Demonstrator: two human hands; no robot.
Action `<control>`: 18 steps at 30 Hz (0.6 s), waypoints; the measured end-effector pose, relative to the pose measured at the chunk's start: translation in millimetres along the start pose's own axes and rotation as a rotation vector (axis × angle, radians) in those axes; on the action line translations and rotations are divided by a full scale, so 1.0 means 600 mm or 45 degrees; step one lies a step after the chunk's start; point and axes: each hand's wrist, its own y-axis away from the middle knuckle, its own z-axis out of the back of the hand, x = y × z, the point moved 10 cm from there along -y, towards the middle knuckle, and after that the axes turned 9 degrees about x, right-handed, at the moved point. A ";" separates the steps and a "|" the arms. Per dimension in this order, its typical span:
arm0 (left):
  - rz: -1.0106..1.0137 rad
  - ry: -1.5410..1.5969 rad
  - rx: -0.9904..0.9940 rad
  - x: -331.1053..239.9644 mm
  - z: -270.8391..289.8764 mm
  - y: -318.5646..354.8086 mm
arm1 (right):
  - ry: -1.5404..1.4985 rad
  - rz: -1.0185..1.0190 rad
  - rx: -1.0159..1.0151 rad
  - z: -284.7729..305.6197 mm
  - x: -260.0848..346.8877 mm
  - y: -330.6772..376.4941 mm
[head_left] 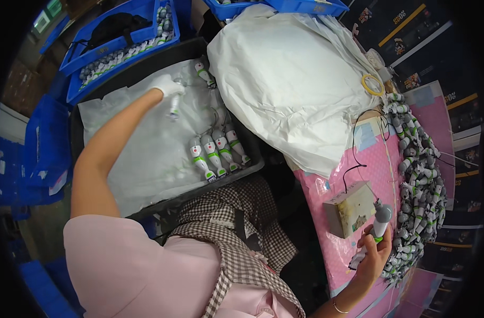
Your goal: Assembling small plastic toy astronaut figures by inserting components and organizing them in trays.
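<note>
In my white-gloved left hand (166, 86) is a white toy leg (174, 106), gripped by its upper end and hanging over the black tray (248, 172). Clear plastic sheeting (141, 153) covers much of that tray. Several similar toy legs (212, 150), white with grey tops and green bands, lie side by side in its near right corner, and another (203, 73) is at the far right end. At the pink table my bare right hand (373, 253) is closed around a second toy leg (380, 222), its grey rounded top pointing up.
A worn block-shaped box (350, 209) with a black cable stands on the pink tabletop (319, 199). A heap of toy legs (419, 196) lines its right side. White sheeting (279, 69) covers the far end, beside a yellow tape roll (373, 85). Blue crates (72, 63) stand at far left.
</note>
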 end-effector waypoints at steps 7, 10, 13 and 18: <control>-0.247 -0.423 0.268 -0.085 -0.081 -0.027 | -0.047 -0.005 0.056 -0.026 -0.002 -0.020; -0.021 0.656 0.383 -0.094 -0.162 -0.053 | -0.088 -0.011 0.070 -0.038 -0.002 -0.023; 0.147 1.061 0.287 -0.081 -0.204 -0.058 | -0.067 -0.023 0.062 -0.031 -0.003 -0.012; 0.118 1.239 0.275 -0.084 -0.232 -0.056 | -0.090 -0.097 -0.042 0.011 -0.035 0.013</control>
